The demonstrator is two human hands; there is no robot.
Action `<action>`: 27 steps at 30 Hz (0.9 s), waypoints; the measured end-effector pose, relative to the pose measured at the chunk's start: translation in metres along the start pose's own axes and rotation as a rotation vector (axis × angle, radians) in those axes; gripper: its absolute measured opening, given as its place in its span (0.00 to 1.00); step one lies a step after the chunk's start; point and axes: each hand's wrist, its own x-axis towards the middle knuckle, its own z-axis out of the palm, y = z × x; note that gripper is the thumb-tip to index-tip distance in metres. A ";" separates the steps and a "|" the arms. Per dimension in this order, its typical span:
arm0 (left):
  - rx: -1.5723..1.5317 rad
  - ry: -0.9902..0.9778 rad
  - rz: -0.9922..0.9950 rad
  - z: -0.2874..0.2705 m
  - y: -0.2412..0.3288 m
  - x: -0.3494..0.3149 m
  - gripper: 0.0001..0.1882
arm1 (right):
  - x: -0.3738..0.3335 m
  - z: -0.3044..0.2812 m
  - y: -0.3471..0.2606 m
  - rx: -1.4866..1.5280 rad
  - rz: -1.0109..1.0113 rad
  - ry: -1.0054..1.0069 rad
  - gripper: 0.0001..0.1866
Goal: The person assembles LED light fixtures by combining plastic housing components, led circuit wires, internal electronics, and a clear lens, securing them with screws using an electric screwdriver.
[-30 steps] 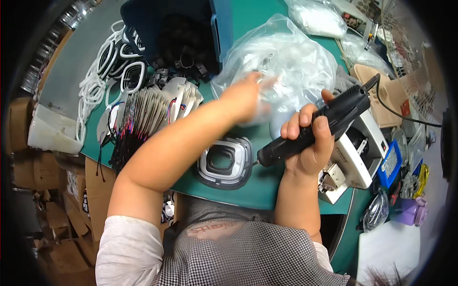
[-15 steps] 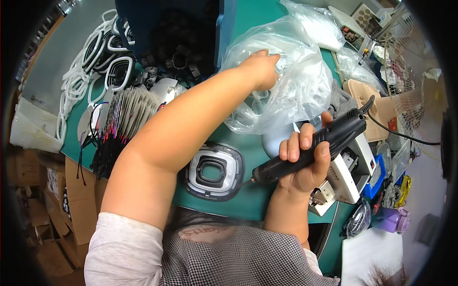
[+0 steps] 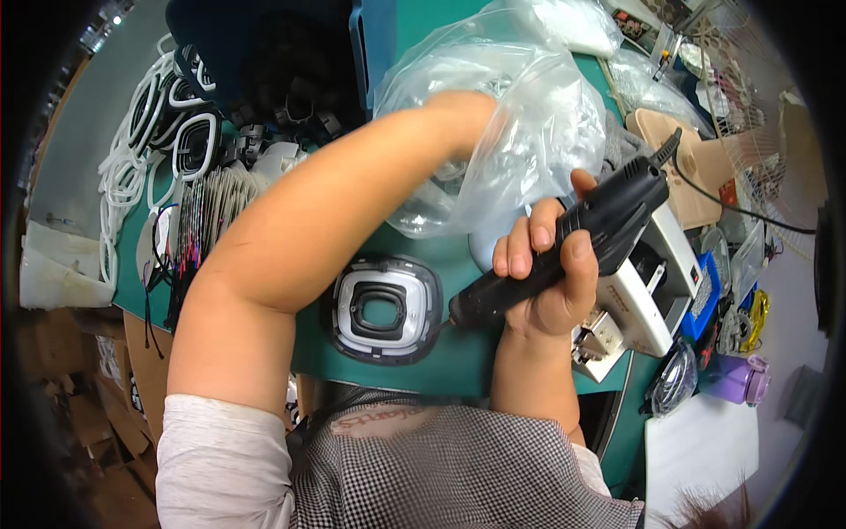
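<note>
My left hand (image 3: 471,119) reaches inside a clear plastic bag (image 3: 551,132); the film and folds cover its fingers. White or translucent pieces show faintly in the bag. My right hand (image 3: 551,273) is wrapped round a black electric screwdriver (image 3: 564,238), tilted with its bit down to the left and its cable leaving at the upper right. Below my left forearm, a squarish grey and black housing part (image 3: 388,310) with an oval opening in its middle lies flat on the green table (image 3: 414,377). The bit's tip is close beside its right edge; whether they touch I cannot tell.
A dark blue bin (image 3: 361,53) with black parts stands at the back. White and black ring frames (image 3: 196,145) and a row of thin wired pieces (image 3: 211,216) lie to the left. A white machine (image 3: 643,291), blue tray (image 3: 702,295) and purple bottle (image 3: 736,379) stand right.
My left hand has gone deeper into the plastic bag, and its fingers are now covered. My right hand still grips the screwdriver. The whole view has shifted slightly.
</note>
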 end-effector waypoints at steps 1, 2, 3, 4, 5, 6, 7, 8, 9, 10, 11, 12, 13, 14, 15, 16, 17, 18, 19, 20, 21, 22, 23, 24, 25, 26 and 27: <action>0.308 -0.096 0.038 -0.007 0.000 -0.009 0.22 | 0.001 0.001 -0.001 -0.003 0.003 -0.021 0.34; 0.309 -0.099 0.034 -0.003 -0.011 -0.010 0.22 | 0.000 0.001 -0.002 0.004 -0.001 -0.032 0.33; 0.232 -0.040 0.092 0.003 -0.027 -0.008 0.22 | 0.000 0.002 -0.003 0.011 0.003 -0.038 0.33; 0.158 0.016 0.156 0.003 -0.032 -0.013 0.23 | 0.000 0.001 -0.003 -0.003 -0.010 -0.027 0.33; 0.163 0.018 0.153 0.004 -0.037 -0.018 0.23 | 0.000 0.001 -0.004 -0.018 -0.022 -0.017 0.33; 0.182 0.005 0.181 0.003 -0.035 -0.029 0.24 | 0.000 0.000 -0.005 -0.015 -0.025 -0.015 0.32; 0.201 -0.008 0.210 0.003 -0.033 -0.039 0.26 | 0.001 -0.001 -0.005 -0.012 -0.026 -0.017 0.32; 0.204 -0.007 0.210 0.008 -0.037 -0.043 0.26 | 0.001 -0.003 -0.004 -0.018 -0.029 -0.011 0.31; 0.327 0.094 0.287 0.014 -0.041 -0.049 0.25 | 0.001 -0.003 -0.003 -0.023 -0.030 -0.009 0.31; 0.450 0.195 0.364 0.016 -0.045 -0.052 0.24 | 0.001 -0.002 -0.002 -0.020 -0.028 -0.016 0.31; 0.453 0.201 0.360 0.016 -0.048 -0.052 0.24 | 0.002 -0.002 -0.001 -0.019 -0.029 -0.017 0.30; 0.421 0.214 0.305 0.013 -0.045 -0.055 0.22 | 0.001 -0.002 -0.001 -0.020 -0.030 -0.016 0.30; 0.390 0.228 0.249 0.010 -0.044 -0.058 0.20 | 0.001 -0.002 -0.001 -0.018 -0.029 -0.021 0.30; 0.391 0.232 0.245 0.010 -0.045 -0.061 0.20 | 0.001 -0.001 0.000 -0.027 -0.026 -0.016 0.30; 0.274 0.386 0.220 0.009 -0.045 -0.068 0.19 | 0.001 0.000 0.000 -0.033 -0.025 -0.012 0.30; 0.155 0.539 0.193 0.009 -0.045 -0.074 0.17 | 0.000 0.002 0.001 -0.028 -0.023 -0.019 0.30; 0.160 0.544 0.186 0.008 -0.045 -0.082 0.17 | -0.001 0.003 0.000 -0.034 -0.009 -0.012 0.30; -0.179 0.503 0.078 0.002 -0.033 -0.095 0.18 | -0.001 0.002 0.000 -0.039 -0.001 -0.001 0.30; -0.517 0.456 -0.036 -0.005 -0.023 -0.109 0.18 | 0.000 0.001 -0.001 -0.029 0.001 -0.006 0.30; -0.568 0.393 -0.025 -0.012 -0.014 -0.125 0.18 | -0.001 -0.001 -0.001 0.013 0.036 -0.032 0.30; -0.563 0.409 -0.040 -0.011 -0.014 -0.138 0.18 | -0.002 -0.001 -0.002 0.056 0.076 -0.063 0.30; -0.767 0.372 -0.028 -0.009 -0.015 -0.150 0.19 | -0.004 -0.002 -0.002 0.079 0.115 -0.087 0.30; -0.972 0.335 -0.014 -0.007 -0.016 -0.163 0.19 | -0.005 0.000 -0.003 0.080 0.149 -0.102 0.30; -1.071 0.278 -0.013 -0.005 -0.017 -0.176 0.20 | -0.006 0.000 -0.002 0.069 0.168 -0.117 0.31; -1.071 0.290 -0.027 0.002 -0.017 -0.188 0.20 | -0.007 0.000 0.000 0.058 0.188 -0.131 0.31; -1.143 0.311 -0.034 0.009 -0.018 -0.199 0.20 | -0.008 0.000 0.001 0.068 0.202 -0.133 0.31; -1.217 0.333 -0.038 0.017 -0.017 -0.211 0.19 | -0.009 0.000 0.003 0.041 0.233 -0.148 0.31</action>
